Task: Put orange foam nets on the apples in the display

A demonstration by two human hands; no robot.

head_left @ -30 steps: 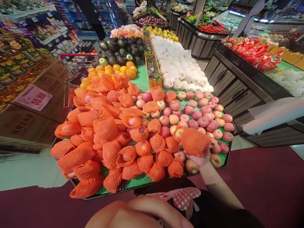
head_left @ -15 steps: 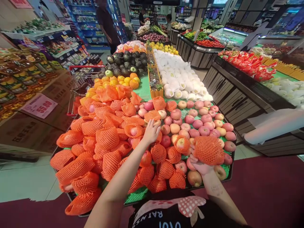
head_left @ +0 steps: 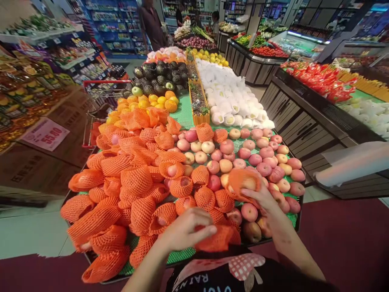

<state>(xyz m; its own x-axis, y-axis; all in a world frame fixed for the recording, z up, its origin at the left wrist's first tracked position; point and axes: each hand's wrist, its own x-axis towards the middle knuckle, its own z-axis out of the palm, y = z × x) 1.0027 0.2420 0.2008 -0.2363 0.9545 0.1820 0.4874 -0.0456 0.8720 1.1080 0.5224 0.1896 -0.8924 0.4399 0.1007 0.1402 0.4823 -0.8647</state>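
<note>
Right of centre, the right hand (head_left: 263,199) has its grip wrapped round a netted fruit (head_left: 240,179); at lower centre the left hand (head_left: 186,229) has its grip closed on a slack net (head_left: 216,240); should the mesh slip, that fruit could drop, bruising the apples (head_left: 254,159)!

Blue shelves (head_left: 112,30) stand packed with goods at eleven o'clock, and a plain beige wall (head_left: 53,7) shows at ten, above a tiered white rack (head_left: 45,37). Stacked cartons (head_left: 33,170) fill nine o'clock. Over at three, I see a slatted counter (head_left: 304,121) with dark handles; another counter (head_left: 247,63) sits at one. Bright white strips (head_left: 308,37) light a glass-fronted case at two. Pale tiles (head_left: 33,231) meet a dark red floor (head_left: 337,239) at eight, the red reaching round to four.
</note>
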